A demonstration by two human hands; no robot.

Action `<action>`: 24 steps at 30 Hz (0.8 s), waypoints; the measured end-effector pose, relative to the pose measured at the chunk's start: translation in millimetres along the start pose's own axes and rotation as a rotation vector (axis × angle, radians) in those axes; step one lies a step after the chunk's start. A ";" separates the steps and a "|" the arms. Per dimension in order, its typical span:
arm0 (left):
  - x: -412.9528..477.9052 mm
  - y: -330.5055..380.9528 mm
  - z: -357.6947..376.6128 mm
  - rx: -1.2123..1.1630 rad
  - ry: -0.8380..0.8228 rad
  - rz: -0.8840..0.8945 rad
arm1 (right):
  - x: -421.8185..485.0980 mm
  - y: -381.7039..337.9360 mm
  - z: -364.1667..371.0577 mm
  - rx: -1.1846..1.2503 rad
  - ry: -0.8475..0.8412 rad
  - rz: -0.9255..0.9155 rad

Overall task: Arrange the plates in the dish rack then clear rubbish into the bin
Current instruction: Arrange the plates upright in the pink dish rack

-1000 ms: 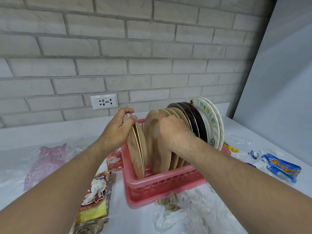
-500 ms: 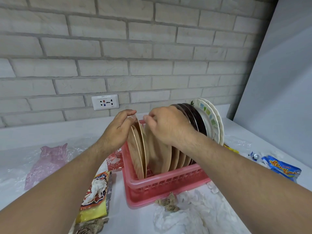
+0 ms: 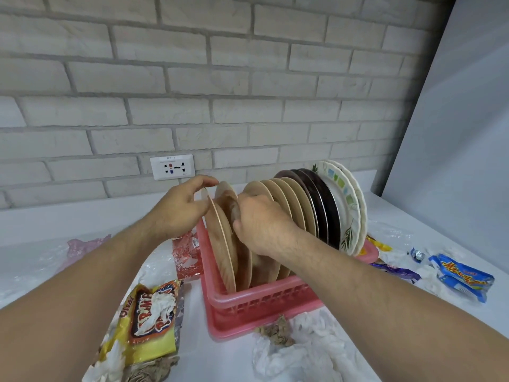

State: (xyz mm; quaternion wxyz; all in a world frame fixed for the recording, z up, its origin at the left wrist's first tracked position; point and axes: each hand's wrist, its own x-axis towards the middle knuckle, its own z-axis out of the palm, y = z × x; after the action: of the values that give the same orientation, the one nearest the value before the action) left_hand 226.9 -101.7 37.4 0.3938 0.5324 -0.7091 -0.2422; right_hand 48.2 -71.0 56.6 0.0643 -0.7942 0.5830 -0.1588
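Rack (head view): pink dish rack [image 3: 261, 301] on the white bench [image 3: 212, 359], plates on edge inside.
Plates: beige plates [image 3: 289, 199] nearest, dark plates [image 3: 321, 197] behind, patterned white plates [image 3: 348, 199] farthest.
Left grip [image 3: 179, 210]: fingers curled over the top rim of the front beige plate [image 3: 220, 244].
Right grip [image 3: 264, 224]: fingers curled on the second beige plate [image 3: 227, 193], just behind.
Rubbish: yellow snack wrapper [image 3: 154, 312] left of rack, white tissue [image 3: 303, 351] in front, blue wrapper [image 3: 462, 279] right.

My rack [image 3: 264, 301] is pink. In it the tan plates [image 3: 220, 244] show a faint wood grain, the brown plates [image 3: 322, 199] are dark and plain, and the white plates [image 3: 347, 210] carry green leaves and pastel squares. The bag [image 3: 154, 326] is yellow with red lettering, the wrapper [image 3: 462, 279] blue with yellow-red lettering, the wall [image 3: 248, 78] pale grey brick.
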 end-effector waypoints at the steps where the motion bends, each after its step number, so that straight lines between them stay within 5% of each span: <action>1: -1.4 0.5 -0.3 0.126 0.005 0.050 | -0.1 -0.4 -2.8 -0.011 0.024 -0.015; 4: -4.2 -1.9 7.1 0.376 0.054 0.192 | 0.0 -2.7 -21.4 -0.089 0.086 -0.066; 9: 0.8 -4.6 -1.2 0.470 0.104 0.215 | -0.1 -3.5 -51.4 -0.045 0.111 0.001; 17: 18.6 15.6 -45.7 0.469 0.241 0.303 | -9.2 -1.4 -30.8 -0.172 0.092 -0.015; 24: 15.4 13.9 -48.1 0.455 0.255 0.289 | -18.3 -9.7 -17.2 -0.015 -0.082 0.123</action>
State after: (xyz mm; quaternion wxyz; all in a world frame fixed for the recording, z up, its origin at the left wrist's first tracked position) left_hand 256.4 -108.2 80.2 0.3806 0.5270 -0.7582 0.0505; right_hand 46.4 -49.2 72.3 0.0918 -0.7633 0.6286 -0.1175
